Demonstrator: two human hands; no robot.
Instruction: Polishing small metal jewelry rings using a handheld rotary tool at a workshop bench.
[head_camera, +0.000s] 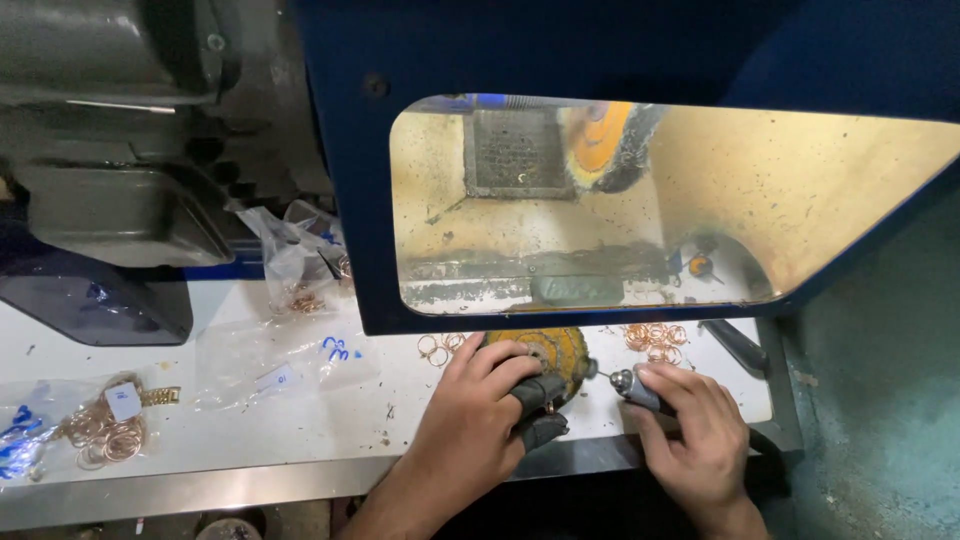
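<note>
- Your left hand (478, 415) is curled shut, with dark covers on thumb and forefinger, pinching a small ring (549, 407) between those tips.
- The ring sits just beside the yellow buffing wheel (556, 350), near the worktop's front edge; whether the two touch is too small to tell.
- Your right hand (693, 428) is closed around a slim grey rotary handpiece (632, 387), its metal tip pointing left toward the ring.
- The white worktop (300, 425) carries loose copper-coloured rings (657, 336) behind your right hand, and a few more rings (441, 346) left of the wheel.
- Clear plastic bags (280, 360) with blue marks lie left of your left hand; another bag of rings (100, 430) is well apart at far left.
- A blue hood (350, 200) with a dusty window (800, 180) hangs over the wheel and hides its upper part; a second yellow wheel (600, 140) shows through the window.
- A grey machine housing (110, 200) stands at upper left.
</note>
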